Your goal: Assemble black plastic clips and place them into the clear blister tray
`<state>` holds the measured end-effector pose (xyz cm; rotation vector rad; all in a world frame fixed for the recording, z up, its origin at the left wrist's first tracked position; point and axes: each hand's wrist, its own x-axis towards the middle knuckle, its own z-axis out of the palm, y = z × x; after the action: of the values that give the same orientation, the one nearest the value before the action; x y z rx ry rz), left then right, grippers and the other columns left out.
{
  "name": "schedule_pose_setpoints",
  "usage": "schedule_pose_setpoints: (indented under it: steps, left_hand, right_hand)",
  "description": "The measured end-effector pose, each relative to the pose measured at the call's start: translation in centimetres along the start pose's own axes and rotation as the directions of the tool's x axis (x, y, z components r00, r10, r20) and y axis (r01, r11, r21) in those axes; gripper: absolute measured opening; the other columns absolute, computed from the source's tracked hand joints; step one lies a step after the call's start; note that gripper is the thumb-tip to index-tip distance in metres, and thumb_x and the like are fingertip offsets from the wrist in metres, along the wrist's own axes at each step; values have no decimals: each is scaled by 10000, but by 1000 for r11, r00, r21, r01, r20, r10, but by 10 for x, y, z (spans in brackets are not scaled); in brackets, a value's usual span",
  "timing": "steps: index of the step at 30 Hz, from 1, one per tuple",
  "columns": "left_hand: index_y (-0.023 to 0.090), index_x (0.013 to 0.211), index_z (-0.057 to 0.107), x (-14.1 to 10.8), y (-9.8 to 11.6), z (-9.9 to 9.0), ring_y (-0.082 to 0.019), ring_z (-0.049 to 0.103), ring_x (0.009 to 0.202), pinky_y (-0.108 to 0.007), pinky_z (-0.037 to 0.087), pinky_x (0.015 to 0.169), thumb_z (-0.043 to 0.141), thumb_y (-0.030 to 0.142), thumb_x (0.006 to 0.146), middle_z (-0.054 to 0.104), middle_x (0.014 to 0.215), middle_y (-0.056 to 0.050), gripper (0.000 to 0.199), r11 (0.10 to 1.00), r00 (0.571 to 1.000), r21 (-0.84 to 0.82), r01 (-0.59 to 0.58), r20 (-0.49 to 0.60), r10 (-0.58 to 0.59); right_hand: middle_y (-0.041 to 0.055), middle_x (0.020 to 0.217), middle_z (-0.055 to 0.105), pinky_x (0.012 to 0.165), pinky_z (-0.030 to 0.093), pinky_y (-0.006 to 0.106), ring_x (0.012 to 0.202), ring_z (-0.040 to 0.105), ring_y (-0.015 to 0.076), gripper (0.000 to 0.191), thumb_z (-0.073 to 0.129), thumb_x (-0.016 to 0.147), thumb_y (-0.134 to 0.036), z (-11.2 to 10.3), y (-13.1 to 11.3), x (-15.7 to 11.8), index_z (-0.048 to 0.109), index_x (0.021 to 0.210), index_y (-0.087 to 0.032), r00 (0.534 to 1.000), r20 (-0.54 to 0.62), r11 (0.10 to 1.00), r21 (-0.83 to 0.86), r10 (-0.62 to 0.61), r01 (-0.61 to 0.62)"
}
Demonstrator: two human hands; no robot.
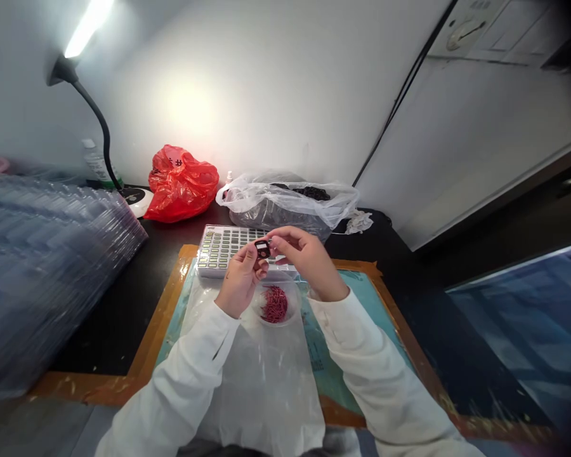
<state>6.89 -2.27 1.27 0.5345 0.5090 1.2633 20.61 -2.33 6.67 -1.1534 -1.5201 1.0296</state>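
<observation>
Between the thumb and fingers of my left hand [242,276] is a small black casing [262,249] with a pale rectangular window. My right hand [309,257] has its thumb and fingertips pinched together at the casing's right edge; whatever they hold is too small to make out. Just below the hands stands a clear round bowl [292,311] with many thin red-pink strips [275,303] in it. Behind the hands lies a white tray [212,273] with rows of small rectangular display pieces [224,246], partly covered by my fingers.
A red plastic bag [183,184] and a white bag [285,209] with dark contents sit against the wall. Stacked clear plastic trays [52,273] fill the left side. A lit lamp [88,32] leans overhead. Clear plastic sheeting [261,381] covers the taped blue-green mat [352,381].
</observation>
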Motion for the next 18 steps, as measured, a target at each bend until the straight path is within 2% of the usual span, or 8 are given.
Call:
schedule_pose_setpoints:
  steps: [2, 5, 8, 11, 15, 18]
  left_hand:
    - [129, 941, 702, 1, 0, 0, -48, 540, 544, -128, 425, 464, 847, 489, 613, 658, 760, -23, 509, 999, 1000, 34, -7, -10, 7]
    - [136, 955, 715, 0, 0, 2, -55, 563, 554, -131, 447, 482, 869, 463, 587, 663, 746, -18, 515, 997, 1000, 76, -2, -3, 3]
    - [147, 995, 730, -3, -1, 4, -66, 590, 579, -134, 469, 503, 881, 448, 564, 680, 759, -30, 546, 993, 998, 120, 19, 55, -26]
    - [148, 1004, 739, -5, -3, 4, -75, 609, 599, -145, 490, 525, 879, 420, 584, 705, 837, -59, 520, 989, 992, 148, 27, 117, -45]
    - [158, 1026, 741, -7, -6, 3, -79, 620, 618, -143, 498, 541, 864, 418, 615, 704, 843, -61, 501, 987, 988, 152, 47, 140, -68]
    - [173, 1031, 744, -7, -8, 1, -73, 623, 643, -138, 502, 559, 845, 433, 643, 709, 910, -69, 478, 984, 985, 171, 49, 155, -76]
  right_hand:
    - [56, 944, 692, 675, 574, 290, 860, 656, 184, 316, 648, 825, -437, 3, 6, -5, 669, 1028, -196, 998, 23, 991, 118, 65, -67]
    - [71, 1046, 683, 740, 566, 293, 924, 647, 184, 311, 667, 812, -392, 3, 13, -14, 666, 1054, -197, 999, -3, 985, 165, 45, -44]
    - [71, 1030, 673, 755, 557, 308, 921, 638, 188, 313, 683, 799, -368, -2, 19, -24, 663, 1061, -196, 998, -62, 991, 133, -7, 16]
    - [64, 1007, 668, 733, 558, 306, 882, 641, 183, 283, 680, 804, -378, -5, 21, -30, 662, 1022, -197, 997, -75, 986, 164, -11, 23]
    - [50, 936, 662, 637, 551, 273, 758, 629, 154, 261, 688, 809, -389, -3, 20, -32, 653, 966, -183, 997, -78, 978, 206, 1, 15]
    - [40, 923, 646, 649, 565, 269, 750, 619, 141, 245, 697, 807, -382, -1, 22, -33, 647, 939, -180, 993, -115, 976, 216, -3, 28]
